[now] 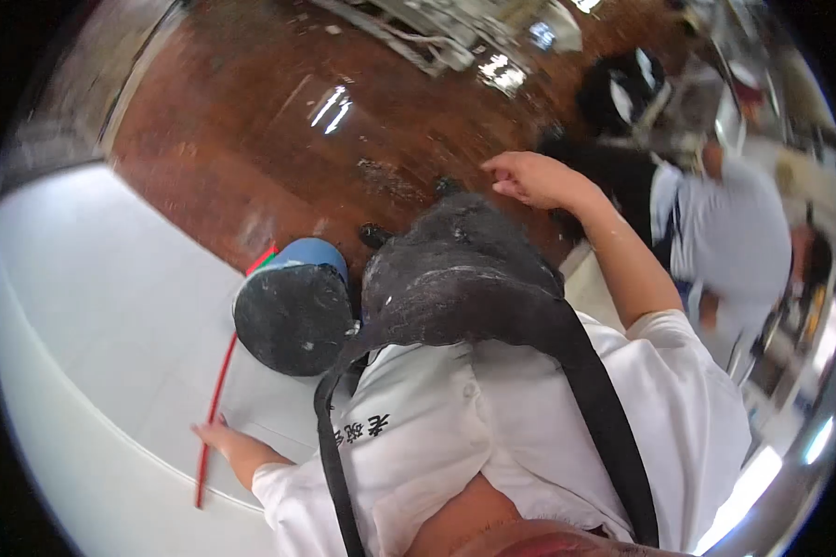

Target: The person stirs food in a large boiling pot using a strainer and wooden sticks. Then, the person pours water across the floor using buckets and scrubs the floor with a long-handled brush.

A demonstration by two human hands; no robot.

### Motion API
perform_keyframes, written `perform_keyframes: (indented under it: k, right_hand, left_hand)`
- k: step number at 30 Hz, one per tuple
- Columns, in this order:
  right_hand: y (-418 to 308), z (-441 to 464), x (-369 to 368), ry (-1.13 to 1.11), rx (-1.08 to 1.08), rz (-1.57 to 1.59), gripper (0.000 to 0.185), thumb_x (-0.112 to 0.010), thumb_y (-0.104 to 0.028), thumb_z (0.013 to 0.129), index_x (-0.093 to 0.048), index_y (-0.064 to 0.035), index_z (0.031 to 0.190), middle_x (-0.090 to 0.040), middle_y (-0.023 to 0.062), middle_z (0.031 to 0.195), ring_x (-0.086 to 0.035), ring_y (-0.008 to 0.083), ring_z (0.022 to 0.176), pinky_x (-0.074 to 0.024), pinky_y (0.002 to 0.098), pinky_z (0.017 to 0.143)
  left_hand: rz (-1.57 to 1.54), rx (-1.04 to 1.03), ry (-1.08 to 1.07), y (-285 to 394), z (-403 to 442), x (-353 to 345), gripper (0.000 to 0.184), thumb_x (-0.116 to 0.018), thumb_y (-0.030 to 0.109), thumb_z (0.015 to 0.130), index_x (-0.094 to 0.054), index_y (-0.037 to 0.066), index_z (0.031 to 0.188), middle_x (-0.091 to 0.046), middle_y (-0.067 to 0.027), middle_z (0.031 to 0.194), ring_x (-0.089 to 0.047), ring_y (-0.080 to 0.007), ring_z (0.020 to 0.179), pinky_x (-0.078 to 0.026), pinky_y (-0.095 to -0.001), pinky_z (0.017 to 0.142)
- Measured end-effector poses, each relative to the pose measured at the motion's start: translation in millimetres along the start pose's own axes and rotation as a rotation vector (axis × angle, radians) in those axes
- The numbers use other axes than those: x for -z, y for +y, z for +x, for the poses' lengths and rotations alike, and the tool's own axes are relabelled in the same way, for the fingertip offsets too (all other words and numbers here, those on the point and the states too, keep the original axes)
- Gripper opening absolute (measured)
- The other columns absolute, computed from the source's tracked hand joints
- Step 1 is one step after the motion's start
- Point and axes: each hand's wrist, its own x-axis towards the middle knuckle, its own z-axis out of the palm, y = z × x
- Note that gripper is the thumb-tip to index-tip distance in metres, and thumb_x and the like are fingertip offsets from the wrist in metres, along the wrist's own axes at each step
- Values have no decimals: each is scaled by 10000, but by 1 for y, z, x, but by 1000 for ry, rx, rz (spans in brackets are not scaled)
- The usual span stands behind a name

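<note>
On the left of the head view, my left hand (212, 433) is closed around a long red pole (217, 390). The pole slants up behind a round dark cover on a blue container (314, 252). Beyond the container, a small red and green part (263, 260) shows at the pole's upper end; its kind is unclear. My right hand (529, 179) is held out over the floor, holding nothing, with its fingers loosely bent and partly apart. A dark, powder-marked apron (460, 288) covers my front over a white shirt.
A white curved surface (93, 278) lies to the left. The brown floor (223, 148) looks wet and glossy. To the right, a person in a light shirt (729, 227) bends over, blurred. Metal equipment (427, 32) stands ahead, near a black round object (618, 91).
</note>
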Motion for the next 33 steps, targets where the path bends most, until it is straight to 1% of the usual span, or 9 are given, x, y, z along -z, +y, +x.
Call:
perform_keyframes:
  k: [3,12,14,17,19,20,21,24,33]
  right_hand:
    - [-3,-49,-47,84,-89,121,422,-630,-200,917,-553,-64,1308,-640,163,1097,-616,342,1001,-495,422,878]
    - [-16,-147,-142,254,-398,278,404,-626,-221,925,-561,-61,1290,-643,171,1129,-611,357,1045,-494,435,897]
    - [-16,-172,-152,341,-427,305,407,-630,-224,924,-560,-67,1293,-653,162,1077,-618,352,1003,-499,430,876]
    - [-24,-221,-168,505,-517,385,401,-636,-204,921,-558,-65,1289,-652,156,995,-626,341,931,-513,414,812]
    - [-29,-251,-181,601,-546,397,388,-634,-199,928,-559,-67,1285,-652,152,994,-628,335,905,-516,404,788]
    - [-29,-271,-192,651,-566,395,387,-633,-199,929,-560,-72,1287,-654,150,999,-631,326,912,-515,403,794]
    - [-35,-284,-204,686,-568,396,387,-632,-200,931,-561,-76,1290,-655,147,1005,-633,317,918,-513,403,799]
    - [-22,-320,-241,727,-554,515,391,-626,-209,940,-560,-92,1307,-656,128,1017,-637,271,946,-503,384,836]
    - [-13,-277,-258,668,-466,705,375,-564,-290,994,-579,-55,1286,-664,121,1054,-633,254,983,-484,362,883]
  left_hand:
    - [-98,58,30,0,60,15,671,-306,554,972,-216,187,1528,-240,-99,1588,-355,-330,1381,-201,-547,1133]
    - [107,-40,-180,-9,102,-154,454,-522,331,918,-496,90,1302,-536,-104,1310,-541,-284,1119,-464,-461,825]
    - [144,-220,-322,5,97,-247,406,-570,281,906,-558,68,1252,-601,-106,1249,-582,-274,1061,-522,-442,756]
    - [175,-661,-636,28,15,-370,358,-554,248,965,-574,-23,1199,-630,-160,1173,-596,-259,1046,-492,-409,891]
    - [569,-859,-862,42,-29,-442,391,-668,132,885,-548,-23,1224,-603,-127,1195,-575,-228,1041,-497,-376,915]
    - [412,-1028,-1036,26,-79,-450,397,-720,175,852,-586,-28,1166,-620,-117,1125,-582,-234,963,-504,-374,863]
    - [676,-1060,-911,19,-121,-444,449,-753,215,830,-600,-30,1174,-639,-105,1072,-583,-236,960,-491,-371,865]
    - [992,-1316,-1146,2,-177,-442,402,-736,260,836,-667,-16,1120,-665,-109,1125,-580,-236,1030,-475,-371,880]
    - [861,-929,-1551,-177,-276,-418,128,-648,73,856,-636,11,968,-635,-49,879,-591,-188,833,-482,-339,762]
